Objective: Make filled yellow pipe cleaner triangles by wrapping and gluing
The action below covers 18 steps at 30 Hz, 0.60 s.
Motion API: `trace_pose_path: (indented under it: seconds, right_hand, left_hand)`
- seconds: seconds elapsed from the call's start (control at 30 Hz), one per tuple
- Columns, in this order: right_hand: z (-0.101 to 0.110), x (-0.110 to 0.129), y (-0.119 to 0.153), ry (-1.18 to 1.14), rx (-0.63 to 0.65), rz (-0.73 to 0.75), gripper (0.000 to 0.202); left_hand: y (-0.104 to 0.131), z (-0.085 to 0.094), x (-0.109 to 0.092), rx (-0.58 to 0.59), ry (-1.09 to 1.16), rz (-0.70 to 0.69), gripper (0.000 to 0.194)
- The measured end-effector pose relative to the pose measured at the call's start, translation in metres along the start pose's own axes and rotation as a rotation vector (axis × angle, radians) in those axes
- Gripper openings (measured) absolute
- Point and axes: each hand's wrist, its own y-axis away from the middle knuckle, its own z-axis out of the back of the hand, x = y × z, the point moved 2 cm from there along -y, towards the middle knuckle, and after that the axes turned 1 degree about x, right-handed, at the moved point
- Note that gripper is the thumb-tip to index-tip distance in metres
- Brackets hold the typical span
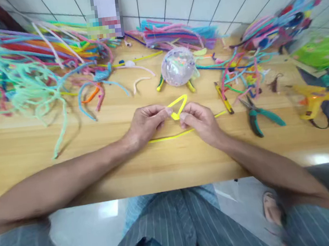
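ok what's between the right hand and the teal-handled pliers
A yellow utility knife and part of a yellow pipe cleaner, in the head view.

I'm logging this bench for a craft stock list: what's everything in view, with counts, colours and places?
Bent stem: one, yellow, between both hands
Loose stem: at least one, yellow, under the hands
Ball: one, translucent, beyond the hands
Utility knife: one, yellow-black, right of ball
Pliers: one, teal-black, right of knife
Glue gun: one, yellow, right end
Stem piles: three, multicoloured, along the back
Tangled stems: many, mint, left
Scattered stems: many, mixed, beyond pliers
Bag-like item: one, green, far right
Table: one, wood-coloured, centre
Tiled wall: one, white, back
Floor: one, pale, below table
Clothing: striped, blue-grey, bottom
Left hand: one, pinching bent stem
Right hand: one, same
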Motion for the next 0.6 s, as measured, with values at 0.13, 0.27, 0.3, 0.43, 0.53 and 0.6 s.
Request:
trace_pose_path:
  seconds: [0.13, 0.27, 0.3, 0.43, 0.53, 0.6]
  right_hand:
    - [0.0, -0.002, -0.001, 0.015, -0.014, -0.02, 0.039]
    - [0.0, -0.005, -0.001, 0.023, -0.012, -0.041, 0.041]
    - [0.0, -0.005, -0.001, 0.021, -0.002, -0.046, 0.041]
    - [0.003, -0.006, -0.001, -0.014, 0.014, -0.004, 0.037]
    - [0.008, -0.008, -0.001, -0.041, -0.071, 0.115, 0.032]
    - [0.009, -0.011, -0.003, -0.035, -0.098, 0.2, 0.037]
  left_hand:
    - [-0.001, -0.002, 0.002, 0.007, 0.003, 0.015, 0.051]
    - [-0.003, -0.001, 0.005, 0.017, 0.014, 0.031, 0.05]
    - [-0.004, -0.001, 0.006, 0.024, 0.024, 0.029, 0.049]
    - [-0.006, -0.001, 0.01, 0.06, 0.158, 0.03, 0.044]
    - [-0.007, -0.004, 0.011, 0.065, 0.296, 0.07, 0.046]
    - [-0.006, -0.006, 0.009, 0.067, 0.363, 0.125, 0.047]
